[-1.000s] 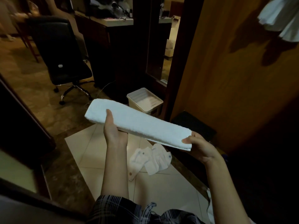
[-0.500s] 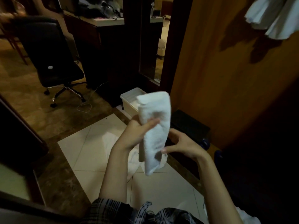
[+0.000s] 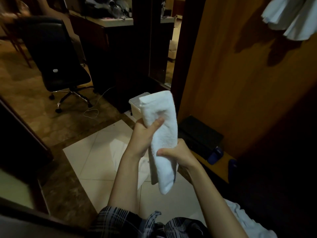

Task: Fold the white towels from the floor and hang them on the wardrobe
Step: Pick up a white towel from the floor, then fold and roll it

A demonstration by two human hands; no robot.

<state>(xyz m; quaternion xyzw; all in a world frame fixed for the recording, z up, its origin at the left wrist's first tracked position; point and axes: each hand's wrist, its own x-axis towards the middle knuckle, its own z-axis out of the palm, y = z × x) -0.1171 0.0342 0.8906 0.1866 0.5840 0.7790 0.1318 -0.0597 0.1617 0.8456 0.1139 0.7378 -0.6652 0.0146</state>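
A folded white towel (image 3: 163, 134) hangs doubled over in front of me, fold at the top, loose ends pointing down. My left hand (image 3: 145, 134) grips its upper part, thumb across the front. My right hand (image 3: 178, 153) holds it lower down at the middle, fingers curled round the right edge. Another white cloth (image 3: 137, 162) lies on the tiled floor behind my arms, mostly hidden. The wooden wardrobe (image 3: 240, 83) stands to the right, with white towels (image 3: 289, 18) hanging at its top right.
A black office chair (image 3: 58, 66) stands at the left, a cable (image 3: 92, 110) on the floor beside it. A white bin (image 3: 135, 107) sits behind the towel. A dark mat (image 3: 200, 134) and blue slippers (image 3: 216, 153) lie by the wardrobe. More white cloth (image 3: 248, 224) lies at bottom right.
The towel went from a long strip held level between both hands to a doubled, upright bundle. Both hands came together; my right hand now holds its middle.
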